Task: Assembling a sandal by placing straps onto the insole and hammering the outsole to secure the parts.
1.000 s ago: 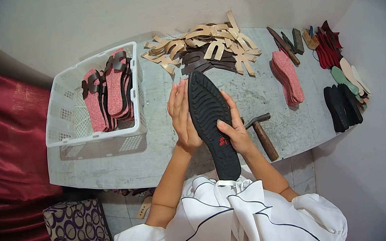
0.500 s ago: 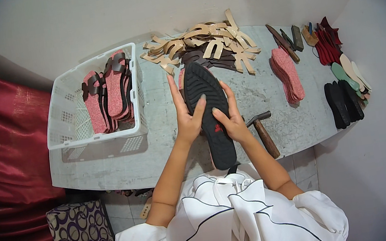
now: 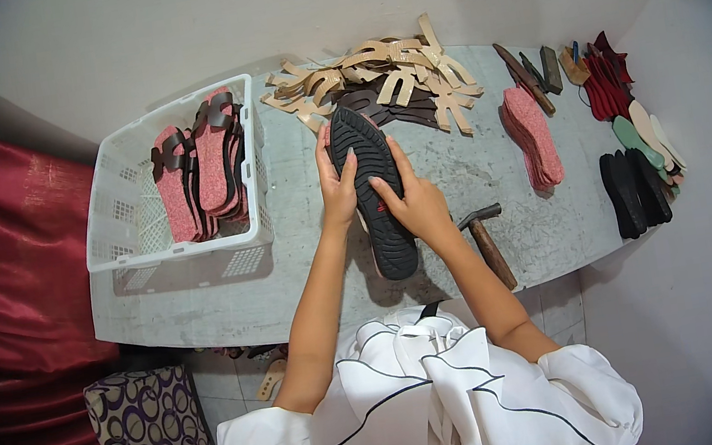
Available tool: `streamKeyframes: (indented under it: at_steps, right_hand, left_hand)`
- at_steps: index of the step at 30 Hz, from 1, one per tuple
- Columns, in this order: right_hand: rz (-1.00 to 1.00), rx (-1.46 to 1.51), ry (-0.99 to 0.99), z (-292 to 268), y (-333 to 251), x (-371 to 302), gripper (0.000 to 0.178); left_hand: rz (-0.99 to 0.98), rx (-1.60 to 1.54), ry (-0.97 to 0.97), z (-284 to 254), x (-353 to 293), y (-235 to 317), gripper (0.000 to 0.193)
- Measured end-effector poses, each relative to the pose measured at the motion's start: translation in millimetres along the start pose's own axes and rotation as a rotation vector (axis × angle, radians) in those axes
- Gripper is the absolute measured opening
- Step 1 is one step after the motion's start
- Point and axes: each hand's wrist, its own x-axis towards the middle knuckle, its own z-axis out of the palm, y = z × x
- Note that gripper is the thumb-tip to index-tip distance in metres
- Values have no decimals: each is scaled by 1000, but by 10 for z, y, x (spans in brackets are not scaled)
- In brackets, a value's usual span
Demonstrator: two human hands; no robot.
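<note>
A sandal [image 3: 389,240] is held above the table with its black ridged sole facing up. My left hand [image 3: 339,190] grips its left edge, thumb on the sole and fingers wrapped beneath. On the opposite edge my right hand [image 3: 416,204] clasps it the same way, its thumb near a small red mark. The sandal's upper side is turned down and mostly hidden. Just right of my right hand lies a hammer [image 3: 491,253] with a wooden handle. Beyond the sandal's tip are dark brown straps [image 3: 409,113] and a heap of beige straps [image 3: 391,53].
A white plastic basket [image 3: 255,178] at left holds pink sandals [image 3: 219,169] with brown straps. Right of centre is a stack of pink insoles [image 3: 532,141]. Hand tools [image 3: 528,81], red pieces [image 3: 603,89] and black soles [image 3: 632,190] lie along the table's right side.
Both hands have carried the sandal slightly away from my body and to the left. Its sole now lies flatter to my view, and its near end has drawn away from the table's front edge.
</note>
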Motion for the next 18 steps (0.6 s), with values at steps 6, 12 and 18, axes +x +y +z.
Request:
streamKeyframes:
  at_steps: [6,12,18]
  right_hand:
    - [-20,1069,46,686,647,-371,62]
    - [215,1869,-760,646,645,-611,90]
    - [97,1902,-892,753,605,-547,96]
  left_hand:
    - [-31,-53,-5,-7,19,-92,53]
    - [-61,-97,-12,-1,6,-35,52]
    - [-36,24,-43,-31,16,-28,53]
